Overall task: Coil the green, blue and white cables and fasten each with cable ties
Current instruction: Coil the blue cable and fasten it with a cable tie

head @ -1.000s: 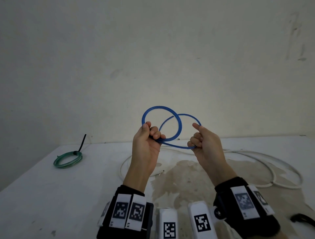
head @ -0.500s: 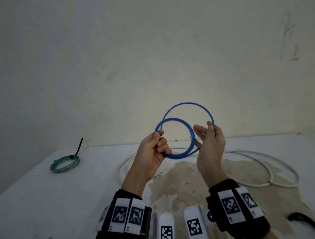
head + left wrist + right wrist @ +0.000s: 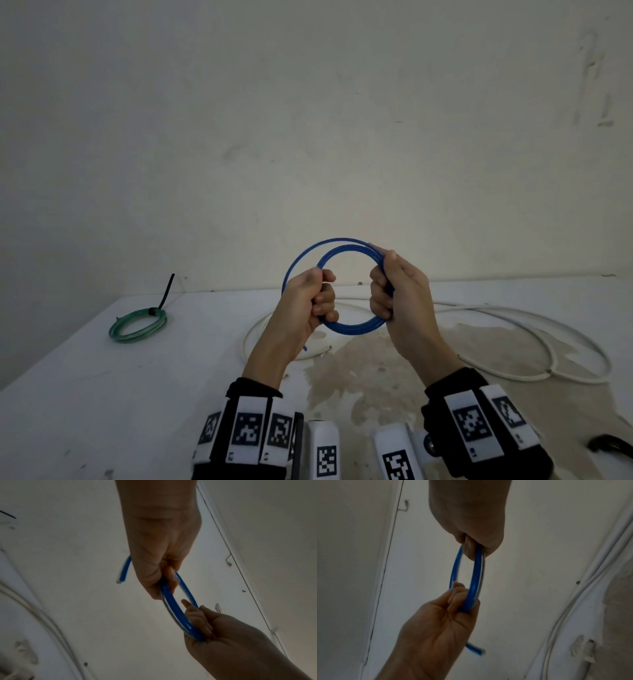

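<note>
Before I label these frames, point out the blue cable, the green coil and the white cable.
Blue cable (image 3: 356,328), head view, bottom arc of the loop.
Green coil (image 3: 137,334), head view, near rim.
White cable (image 3: 513,310), head view, far strand.

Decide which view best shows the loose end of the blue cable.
Left wrist: the blue cable's loose end sticks out clear beside the left hand. The right wrist view blurs it; the head view shows a sliver.

A: Bright blue on the blue cable (image 3: 346,327) there, glossy along every loop!

B: And far left, the green cable (image 3: 137,325), two-tone, pale and deep green, with a black cable tie (image 3: 166,291).

A: White cable (image 3: 513,342) on the right, against a white table (image 3: 102,394) blotched brown.

B: Near edge: black wristbands (image 3: 479,428) with white tags, black pixel squares.
</note>
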